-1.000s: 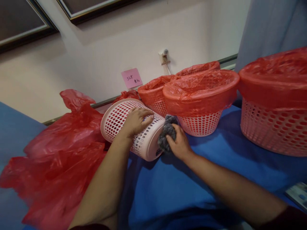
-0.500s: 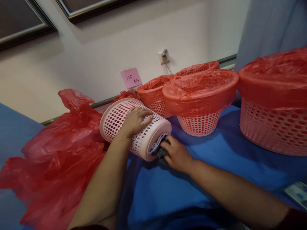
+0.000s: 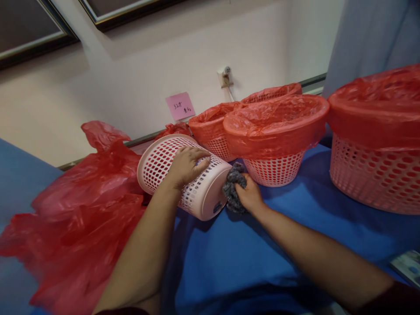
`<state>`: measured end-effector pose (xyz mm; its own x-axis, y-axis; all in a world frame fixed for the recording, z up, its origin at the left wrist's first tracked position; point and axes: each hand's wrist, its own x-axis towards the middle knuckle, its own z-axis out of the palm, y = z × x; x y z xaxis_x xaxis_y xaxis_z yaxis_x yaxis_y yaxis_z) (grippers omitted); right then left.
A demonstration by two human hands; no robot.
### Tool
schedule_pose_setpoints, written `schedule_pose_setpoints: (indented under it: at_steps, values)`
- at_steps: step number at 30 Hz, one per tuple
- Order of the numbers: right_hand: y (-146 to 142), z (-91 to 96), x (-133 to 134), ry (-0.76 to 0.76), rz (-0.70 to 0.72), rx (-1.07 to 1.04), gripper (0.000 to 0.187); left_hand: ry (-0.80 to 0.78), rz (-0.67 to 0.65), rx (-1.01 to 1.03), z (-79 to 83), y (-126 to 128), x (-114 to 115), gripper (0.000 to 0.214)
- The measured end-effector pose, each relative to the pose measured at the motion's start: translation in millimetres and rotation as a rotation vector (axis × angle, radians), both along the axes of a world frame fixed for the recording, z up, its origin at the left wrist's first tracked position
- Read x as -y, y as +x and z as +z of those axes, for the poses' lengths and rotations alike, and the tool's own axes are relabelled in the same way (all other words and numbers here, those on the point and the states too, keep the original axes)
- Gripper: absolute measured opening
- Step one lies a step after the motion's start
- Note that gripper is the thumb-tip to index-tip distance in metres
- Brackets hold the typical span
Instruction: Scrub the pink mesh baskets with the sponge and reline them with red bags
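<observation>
A pale pink perforated basket (image 3: 204, 189) lies on its side, crumpled grey cloth (image 3: 232, 191) at its base.

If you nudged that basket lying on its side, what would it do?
The pale basket would probably roll, since its side is round, though the left hand on it should steady it. Its many holes suggest low weight, and its undented shape suggests stiffness.

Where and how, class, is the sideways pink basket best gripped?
Probably from above, on the perforated wall of the pink basket: it lies tipped, so this rounded wall faces up, under the left hand. The base suits less: the right hand holds a grey cloth beside it.
</observation>
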<state>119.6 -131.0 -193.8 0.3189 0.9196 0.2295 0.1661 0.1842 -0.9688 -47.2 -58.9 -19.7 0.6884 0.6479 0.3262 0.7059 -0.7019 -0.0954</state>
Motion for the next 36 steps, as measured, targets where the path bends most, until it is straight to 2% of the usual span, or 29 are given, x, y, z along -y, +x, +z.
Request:
schedule_pose_setpoints:
  at_steps: [2, 4, 6, 8, 10, 11, 13, 15, 17, 18, 20, 22, 25, 27, 29, 31, 33, 34, 36]
  values:
    - [1, -0.2, -4, -0.013, -0.013, -0.014, 0.034, -0.003, 0.002, -0.006, -0.2, 0, -1, 0.047]
    - [2, 1.6, 5, 0.147, 0.030, 0.091, 0.040, 0.001, 0.004, -0.006, -0.8, 0, -2, 0.046]
    - [1, 5.0, 20, 0.386, 0.200, 0.308, 0.046, 0.000, 0.010, -0.007, -1.2, 1, -3, 0.047]
    - [-2, 8.2, 36, 0.584, 0.448, 0.574, 0.051, -0.008, 0.014, -0.011, -1.2, 1, -3, 0.047]
    - [-6, 9.5, 43, 0.667, 0.577, 0.746, 0.051, -0.017, 0.013, -0.016, -0.9, 2, -3, 0.047]
    - [-7, 9.1, 42, 0.676, 0.567, 0.766, 0.052, -0.018, 0.013, -0.016, -0.6, 2, -3, 0.047]
    - [-8, 6.7, 34, 0.641, 0.407, 0.664, 0.052, -0.015, 0.011, -0.017, -0.1, 2, -3, 0.047]
    - [-4, 2.3, 21, 0.553, 0.167, 0.468, 0.051, -0.011, 0.006, -0.023, 0.3, 2, -3, 0.048]
    - [3, -3.5, 7, 0.365, -0.026, 0.316, 0.049, -0.004, 0.002, -0.023, 0.2, 2, -3, 0.049]
    - [7, -6.7, 2, 0.234, -0.057, 0.283, 0.048, 0.001, 0.000, -0.022, 0.0, 1, -3, 0.049]
    - [12, -13.3, -5, -0.031, 0.002, 0.284, 0.046, 0.006, -0.003, -0.018, -0.6, 1, -4, 0.048]
    - [14, -18.7, -8, -0.193, 0.104, 0.305, 0.041, 0.004, -0.009, -0.015, -1.5, 1, -5, 0.046]
    - [11, -20.6, -7, -0.222, 0.152, 0.292, 0.032, 0.008, -0.013, -0.014, -2.2, 2, -7, 0.045]
    - [9, -16.5, -2, -0.202, 0.150, 0.273, 0.034, 0.011, -0.016, -0.021, -2.1, 2, -7, 0.046]
    - [8, -9.4, 8, -0.064, 0.098, 0.280, 0.040, 0.012, -0.012, -0.025, -1.7, 2, -7, 0.047]
    - [8, -1.5, 23, 0.219, 0.114, 0.377, 0.045, 0.008, -0.006, -0.024, -1.5, 2, -6, 0.046]
    - [7, 4.8, 37, 0.525, 0.299, 0.604, 0.042, 0.004, -0.004, -0.016, -1.6, 2, -5, 0.046]
    - [5, 6.9, 43, 0.614, 0.427, 0.741, 0.037, 0.001, -0.006, -0.011, -1.7, 2, -5, 0.046]
    - [0, 8.8, 49, 0.642, 0.592, 0.955, 0.026, -0.002, -0.007, -0.003, -1.8, 1, -5, 0.046]
